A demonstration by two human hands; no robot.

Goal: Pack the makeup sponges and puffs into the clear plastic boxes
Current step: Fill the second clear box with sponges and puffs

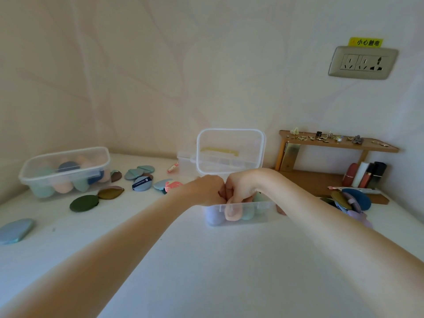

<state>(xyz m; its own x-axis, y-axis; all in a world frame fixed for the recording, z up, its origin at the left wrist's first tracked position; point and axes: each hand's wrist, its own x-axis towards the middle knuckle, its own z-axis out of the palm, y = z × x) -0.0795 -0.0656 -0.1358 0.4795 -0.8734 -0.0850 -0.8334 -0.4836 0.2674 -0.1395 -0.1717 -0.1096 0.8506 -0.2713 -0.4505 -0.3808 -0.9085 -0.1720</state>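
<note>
Both hands meet over the open clear plastic box [241,212] at the middle of the white worktop [206,271]. The left hand [206,189] is curled into a fist; whether it holds anything cannot be told. The right hand [241,187] pinches a peach teardrop sponge [232,211] at the box's near wall, beside lilac and mint sponges inside. The box's lid [230,151] stands upright behind. A second clear box filled with sponges [65,172] sits far left, with flat round puffs [140,177] scattered between.

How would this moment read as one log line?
step: packing | hands: together over open box | pressing sponges in | puffs: loose on table
</note>
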